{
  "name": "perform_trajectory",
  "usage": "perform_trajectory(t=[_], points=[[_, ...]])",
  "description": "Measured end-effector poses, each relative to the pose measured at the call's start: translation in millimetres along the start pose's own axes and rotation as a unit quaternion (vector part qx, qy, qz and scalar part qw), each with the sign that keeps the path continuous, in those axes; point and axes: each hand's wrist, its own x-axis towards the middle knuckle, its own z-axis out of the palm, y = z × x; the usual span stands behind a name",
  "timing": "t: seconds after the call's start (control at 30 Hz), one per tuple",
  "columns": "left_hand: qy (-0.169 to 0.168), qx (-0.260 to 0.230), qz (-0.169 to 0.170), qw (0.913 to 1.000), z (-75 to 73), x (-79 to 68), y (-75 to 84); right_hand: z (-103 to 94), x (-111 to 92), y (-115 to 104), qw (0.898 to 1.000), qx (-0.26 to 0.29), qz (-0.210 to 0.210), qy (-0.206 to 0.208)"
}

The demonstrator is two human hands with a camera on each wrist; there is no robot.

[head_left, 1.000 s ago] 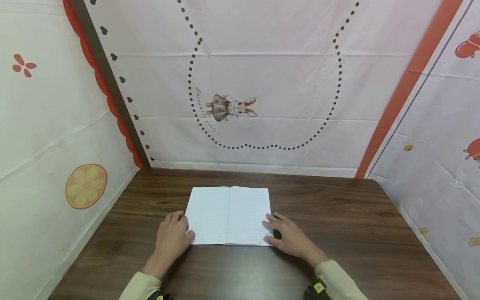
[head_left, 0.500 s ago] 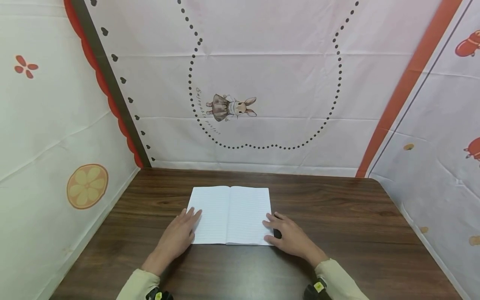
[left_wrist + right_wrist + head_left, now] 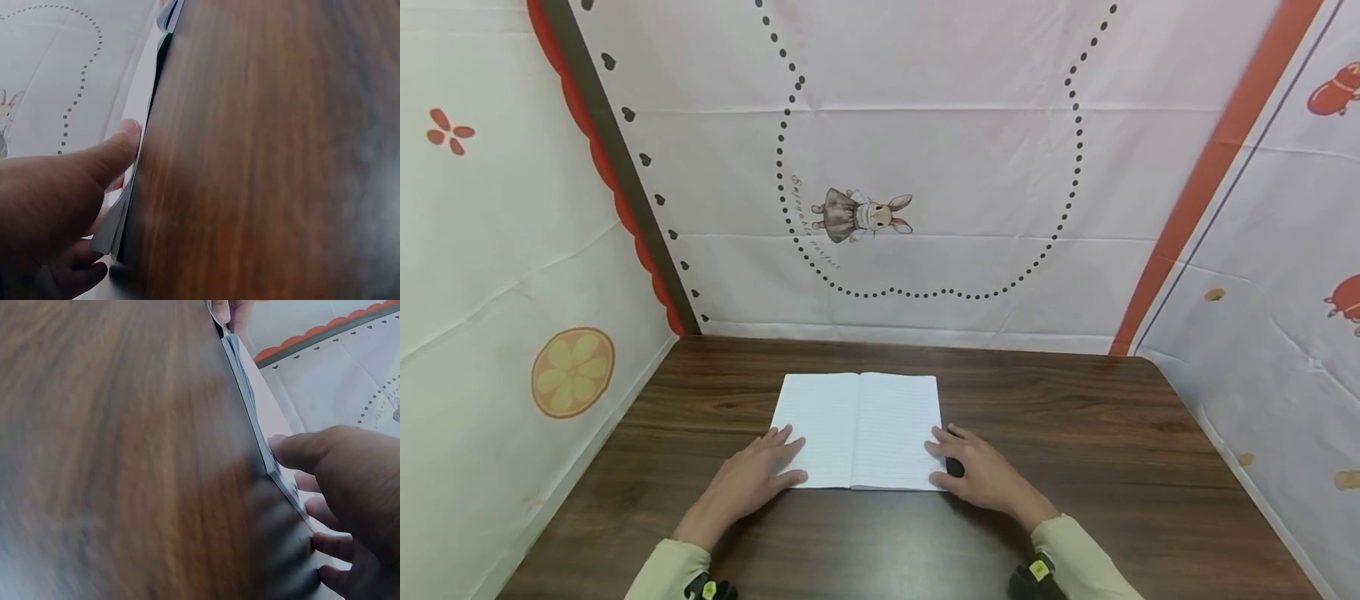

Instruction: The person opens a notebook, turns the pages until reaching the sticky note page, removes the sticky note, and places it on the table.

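An open notebook (image 3: 891, 429) with lined white pages lies on the brown table. My left hand (image 3: 745, 479) rests on the lower left part of its left page, fingers spread. In the left wrist view, the left thumb (image 3: 119, 147) lies on the page near the front edge, and page corners curl up beside it. At the right page's outer edge is my right hand (image 3: 981, 473), its fingertips touching the paper. The right wrist view has the right thumb (image 3: 294, 450) on top of the page and the other fingers along the side edge.
The wood-grain table (image 3: 1075, 442) extends on both sides of the notebook. A printed white cloth (image 3: 962, 192) hangs behind it, with further cloth walls at left and right. Both wrists carry dark straps with yellow-green markers.
My left hand, first at the left page's edge with bent fingers, has reached onto the page and spread its fingers and thumb. The right hand and notebook have hardly moved.
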Motion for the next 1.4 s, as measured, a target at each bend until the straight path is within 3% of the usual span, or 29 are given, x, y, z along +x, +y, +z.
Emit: perform_trajectory(t=[0.3,0.57,1.1,1.4], points=[[0.003,-0.015,-0.009,0.9998,-0.8,0.9,0.8,-11.4,-0.1,6.2,0.999,-0.008,-0.023,-0.043],[0.005,-0.021,-0.013,0.9997,-0.5,0.4,0.4,-17.6,3.1,3.4,0.998,-0.014,-0.044,-0.05],[0.002,-0.034,-0.016,0.9993,1.9,1.9,-2.8,-4.1,3.8,-2.0,1.0,-0.003,-0.006,0.016],[-0.013,-0.016,-0.028,0.9994,-2.9,3.4,5.4,3.7,4.8,-6.4,0.998,0.014,0.04,0.051]])
